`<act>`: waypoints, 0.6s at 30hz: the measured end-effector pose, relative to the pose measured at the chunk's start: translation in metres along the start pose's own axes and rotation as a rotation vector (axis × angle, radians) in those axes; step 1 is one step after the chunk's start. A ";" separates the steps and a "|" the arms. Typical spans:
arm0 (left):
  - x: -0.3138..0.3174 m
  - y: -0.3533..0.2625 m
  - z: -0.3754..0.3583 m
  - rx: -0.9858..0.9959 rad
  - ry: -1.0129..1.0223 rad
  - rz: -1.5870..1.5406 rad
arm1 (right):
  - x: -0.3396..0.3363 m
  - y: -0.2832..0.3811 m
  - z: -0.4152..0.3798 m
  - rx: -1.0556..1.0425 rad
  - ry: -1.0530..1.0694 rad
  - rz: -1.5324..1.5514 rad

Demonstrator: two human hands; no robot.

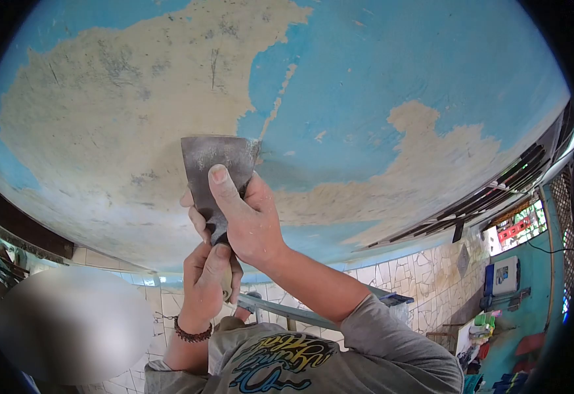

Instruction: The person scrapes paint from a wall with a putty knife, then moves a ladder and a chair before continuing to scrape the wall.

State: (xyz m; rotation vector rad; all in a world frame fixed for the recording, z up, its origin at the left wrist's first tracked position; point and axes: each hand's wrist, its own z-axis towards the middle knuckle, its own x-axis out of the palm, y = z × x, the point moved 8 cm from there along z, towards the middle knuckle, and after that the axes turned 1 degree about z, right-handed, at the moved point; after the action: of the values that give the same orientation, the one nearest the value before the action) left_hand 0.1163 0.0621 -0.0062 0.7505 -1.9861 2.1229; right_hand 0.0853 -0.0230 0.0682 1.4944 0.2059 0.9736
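A putty knife (pixel 201 180) with a wide, dusty metal blade points away from me, its straight edge right at the surface in front. My right hand (pixel 254 226) is closed round the blade's lower part, thumb pressed flat on the face and fingers behind it. Lower down, my left hand (pixel 209 279) wraps the handle, whose end (pixel 227 282) shows between the fingers; a dark beaded bracelet (pixel 193 331) sits on that wrist. The large painted surface (pixel 366 72) has blue paint around a bare beige patch (pixel 116 98) with grey scuffs. White dust coats both hands.
A second bare patch (pixel 425 144) runs along the right. Dark slats (pixel 477 190) border the surface there. Below are irregular pale tiles (pixel 412 266), a light-blue rail (pixel 307 318), and cluttered items (pixel 481 328) by a teal wall (pixel 530 276). A round blur covers the lower left.
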 end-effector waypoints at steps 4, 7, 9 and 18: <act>0.005 0.000 -0.002 0.012 -0.015 0.012 | -0.002 -0.003 -0.003 0.069 -0.032 -0.034; 0.005 -0.004 -0.001 -0.002 -0.011 0.044 | 0.001 0.008 0.000 0.014 -0.063 0.005; 0.005 -0.006 -0.001 -0.001 -0.005 0.043 | 0.002 0.009 -0.003 0.019 -0.069 0.006; 0.009 -0.006 -0.007 0.000 -0.034 0.000 | -0.002 -0.002 -0.005 0.083 -0.019 -0.026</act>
State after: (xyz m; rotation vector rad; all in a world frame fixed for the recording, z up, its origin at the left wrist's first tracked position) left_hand 0.1096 0.0675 0.0031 0.7918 -2.0031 2.1245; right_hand 0.0816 -0.0208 0.0648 1.5725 0.2541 0.9391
